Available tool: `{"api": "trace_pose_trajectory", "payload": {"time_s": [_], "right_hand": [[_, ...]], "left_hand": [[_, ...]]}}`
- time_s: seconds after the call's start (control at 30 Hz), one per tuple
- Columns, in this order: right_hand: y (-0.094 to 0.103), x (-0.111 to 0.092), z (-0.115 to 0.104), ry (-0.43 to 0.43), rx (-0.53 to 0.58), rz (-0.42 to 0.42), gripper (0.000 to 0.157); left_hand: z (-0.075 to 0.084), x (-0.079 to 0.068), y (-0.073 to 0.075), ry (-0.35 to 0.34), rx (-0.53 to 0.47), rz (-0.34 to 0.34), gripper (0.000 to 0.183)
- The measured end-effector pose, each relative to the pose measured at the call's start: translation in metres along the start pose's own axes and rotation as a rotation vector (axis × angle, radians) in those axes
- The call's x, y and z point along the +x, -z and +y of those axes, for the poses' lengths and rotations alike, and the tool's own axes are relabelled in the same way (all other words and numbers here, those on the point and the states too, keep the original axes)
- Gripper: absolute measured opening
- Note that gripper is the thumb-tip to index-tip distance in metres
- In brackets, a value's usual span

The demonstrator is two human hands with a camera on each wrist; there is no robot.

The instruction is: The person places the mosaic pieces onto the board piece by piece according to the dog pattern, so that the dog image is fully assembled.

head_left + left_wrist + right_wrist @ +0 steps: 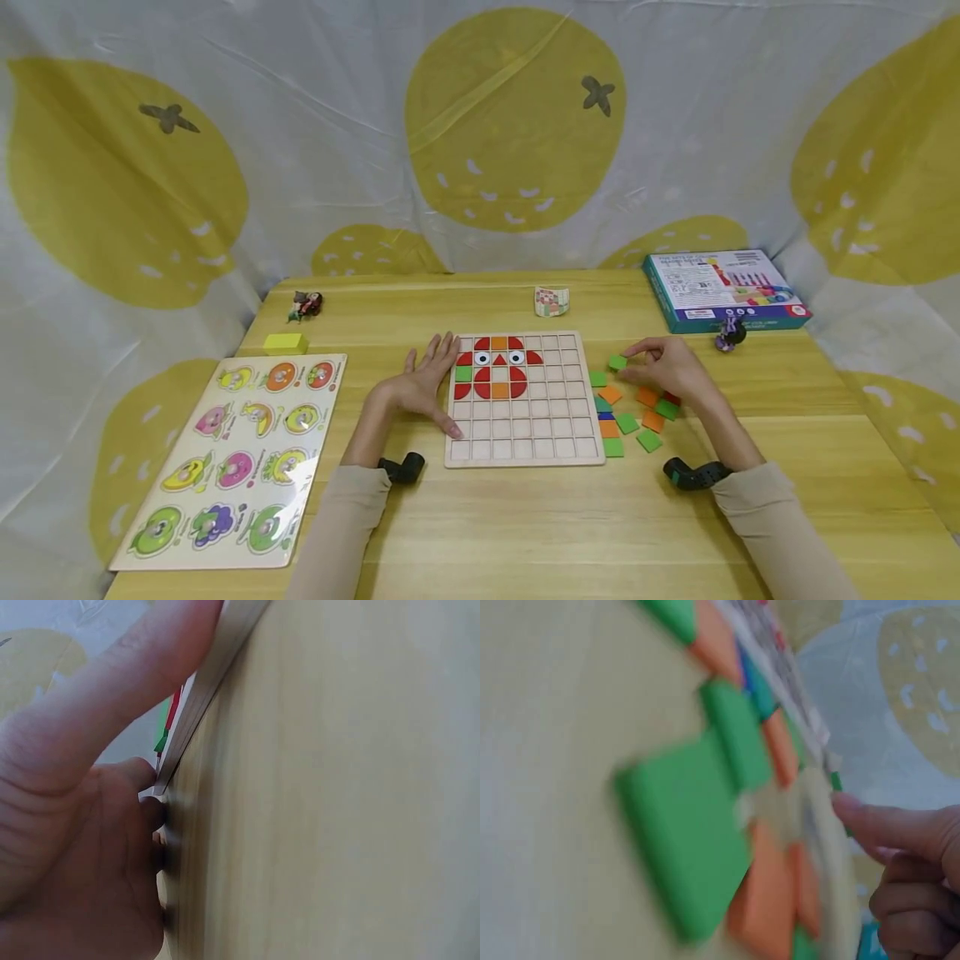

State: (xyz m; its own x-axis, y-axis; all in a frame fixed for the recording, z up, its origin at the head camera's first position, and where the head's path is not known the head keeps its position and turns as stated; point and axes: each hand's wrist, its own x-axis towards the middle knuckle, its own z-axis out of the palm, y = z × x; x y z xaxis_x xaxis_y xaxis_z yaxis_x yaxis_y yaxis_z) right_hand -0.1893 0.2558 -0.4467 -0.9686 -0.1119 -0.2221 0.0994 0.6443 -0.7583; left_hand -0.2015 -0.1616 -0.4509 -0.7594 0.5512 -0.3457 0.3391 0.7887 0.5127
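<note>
A wooden grid board (551, 425) lies flat in the middle of the table, its upper left cells filled with red, orange, green and eye-patterned tiles. My left hand (420, 387) rests along the board's left edge with fingers spread and the thumb over the lower left corner; the left wrist view shows the thumb (120, 690) on the rim. To the right of the board, my right hand (670, 367) pinches a green square tile (617, 362) between thumb and index finger. Below it lie several loose tiles, among them a green square tile (648, 440) and an orange one (652, 419).
On the left lies a fruit puzzle board (251, 446), with a yellow block (286, 344) behind it. Small figurines (305, 306) stand back left. A patterned card (552, 302) lies behind the grid. At the back right is a toy box (723, 287) with a purple figurine (730, 333) beside it.
</note>
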Motion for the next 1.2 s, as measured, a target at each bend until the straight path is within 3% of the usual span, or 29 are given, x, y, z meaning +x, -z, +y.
{"api": "trace_pose_trajectory", "payload": {"time_s": [0.3,0.5,0.73,1.0,1.2], "right_hand": [[-0.056,0.013,-0.059,0.085,0.089,-0.129,0.025],[-0.077,0.018,-0.071,0.073,0.083,-0.109,0.024],[-0.082,0.023,-0.069,0.064,0.074,-0.077,0.022],[-0.084,0.027,-0.069,0.081,0.093,-0.118,0.024],[-0.06,0.017,-0.058,0.132,0.075,-0.152,0.033]], "left_hand": [[-0.003,0.002,-0.005,-0.009,0.014,-0.001,0.15],[-0.003,0.003,-0.005,-0.014,0.019,-0.005,0.15],[-0.003,0.003,-0.005,-0.001,0.02,-0.007,0.151],[-0.003,0.002,-0.005,0.012,0.018,-0.011,0.151],[-0.003,0.0,-0.002,0.012,0.007,0.0,0.151]]}}
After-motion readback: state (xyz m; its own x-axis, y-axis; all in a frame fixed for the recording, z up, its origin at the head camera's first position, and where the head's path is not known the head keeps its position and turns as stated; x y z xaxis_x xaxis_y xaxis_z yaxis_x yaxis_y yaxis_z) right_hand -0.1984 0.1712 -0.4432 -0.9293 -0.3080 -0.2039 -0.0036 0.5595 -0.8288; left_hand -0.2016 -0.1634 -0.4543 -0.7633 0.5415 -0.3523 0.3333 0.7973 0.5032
